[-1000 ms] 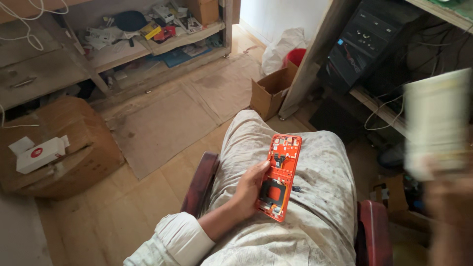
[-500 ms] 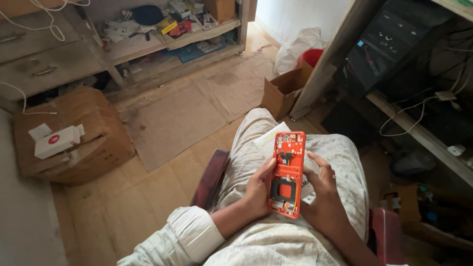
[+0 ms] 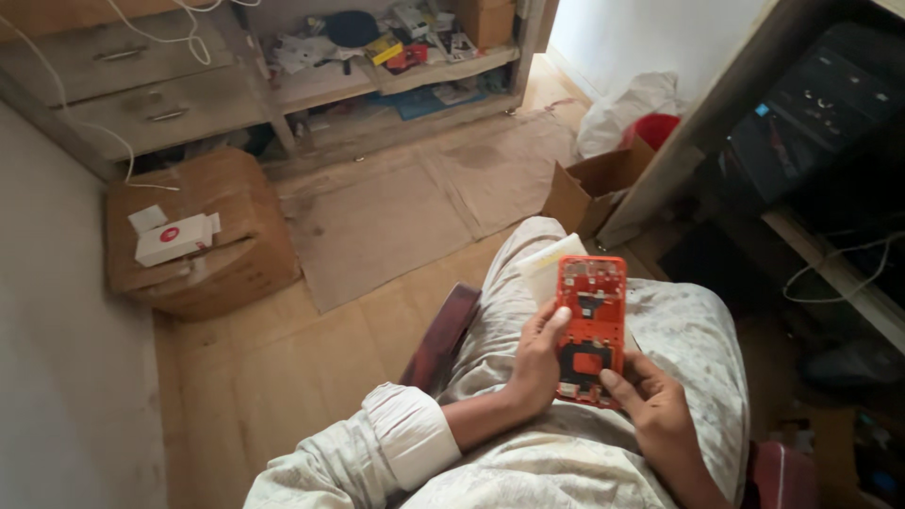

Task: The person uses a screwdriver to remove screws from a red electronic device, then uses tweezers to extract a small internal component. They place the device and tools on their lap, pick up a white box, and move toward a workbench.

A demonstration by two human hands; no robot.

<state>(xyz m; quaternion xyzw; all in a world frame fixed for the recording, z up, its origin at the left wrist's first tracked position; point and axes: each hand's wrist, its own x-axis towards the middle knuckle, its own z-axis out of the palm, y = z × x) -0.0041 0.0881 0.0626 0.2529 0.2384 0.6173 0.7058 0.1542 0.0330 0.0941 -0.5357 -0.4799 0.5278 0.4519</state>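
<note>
Floorboards (image 3: 283,368) lie open to my left beside the cardboard box (image 3: 193,236). Over my lap I see both hands grasping the orange phone frame (image 3: 590,328): left hand (image 3: 535,363) clasps its left edge, right hand (image 3: 655,405) pinches the bottom corner.

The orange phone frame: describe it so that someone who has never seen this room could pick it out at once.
Find the seated person's lap. Both hands, left and right, hold the phone frame upright above it. It is the only bright orange slab, its inside parts bared, with a pale sheet behind.
</note>
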